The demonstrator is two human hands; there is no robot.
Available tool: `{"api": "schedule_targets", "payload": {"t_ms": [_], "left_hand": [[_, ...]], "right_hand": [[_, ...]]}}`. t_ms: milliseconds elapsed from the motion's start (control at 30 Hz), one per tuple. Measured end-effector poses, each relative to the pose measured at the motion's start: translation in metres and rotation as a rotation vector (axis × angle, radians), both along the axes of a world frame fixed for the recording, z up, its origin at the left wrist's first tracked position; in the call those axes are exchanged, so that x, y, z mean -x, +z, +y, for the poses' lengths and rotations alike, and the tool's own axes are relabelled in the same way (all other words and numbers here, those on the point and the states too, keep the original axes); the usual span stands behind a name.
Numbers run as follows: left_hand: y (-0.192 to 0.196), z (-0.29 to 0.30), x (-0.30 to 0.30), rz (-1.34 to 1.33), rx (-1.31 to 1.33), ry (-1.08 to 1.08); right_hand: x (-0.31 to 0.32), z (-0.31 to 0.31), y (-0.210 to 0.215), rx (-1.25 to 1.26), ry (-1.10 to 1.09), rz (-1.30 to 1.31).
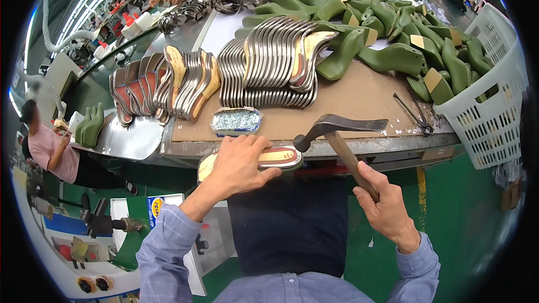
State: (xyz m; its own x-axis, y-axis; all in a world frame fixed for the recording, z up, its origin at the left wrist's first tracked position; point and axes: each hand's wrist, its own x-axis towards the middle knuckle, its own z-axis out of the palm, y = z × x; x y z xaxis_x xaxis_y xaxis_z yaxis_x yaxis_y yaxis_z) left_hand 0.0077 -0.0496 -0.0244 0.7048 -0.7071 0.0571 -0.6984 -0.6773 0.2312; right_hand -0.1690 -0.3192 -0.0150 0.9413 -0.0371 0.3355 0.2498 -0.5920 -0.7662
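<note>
My left hand (pixel 238 165) is closed over an insole (pixel 283 157) at the table's front edge, fingers across its middle and thumb along the near side. The insole is pale with a red-brown panel; a dark green edge, apparently a shoe last, shows beneath it. My right hand (pixel 384 202) grips the wooden handle of a cobbler's hammer (pixel 342 125). The hammer's round face hangs at the insole's right end; whether they touch I cannot tell. Just beyond my left hand lies an open box of small silvery tacks (pixel 236 120).
Stacked insoles with metallic edges (pixel 269 59) stand beyond the tack box. Green shoe lasts (pixel 393 59) are heaped at the back right, beside a white plastic basket (pixel 485 106). Pincers (pixel 414 115) lie near the basket. Other people work at the far side and left.
</note>
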Motion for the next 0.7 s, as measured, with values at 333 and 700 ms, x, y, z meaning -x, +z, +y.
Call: {"api": "schedule_targets", "payload": {"t_ms": [333, 700], "left_hand": [[-0.006, -0.001, 0.004, -0.038, -0.038, -0.002], [-0.002, -0.001, 0.004, -0.04, -0.088, 0.006]], "right_hand": [[-0.004, 0.009, 0.024, 0.113, -0.052, -0.117], [-0.008, 0.004, 0.033, -0.06, -0.037, -0.487]]}}
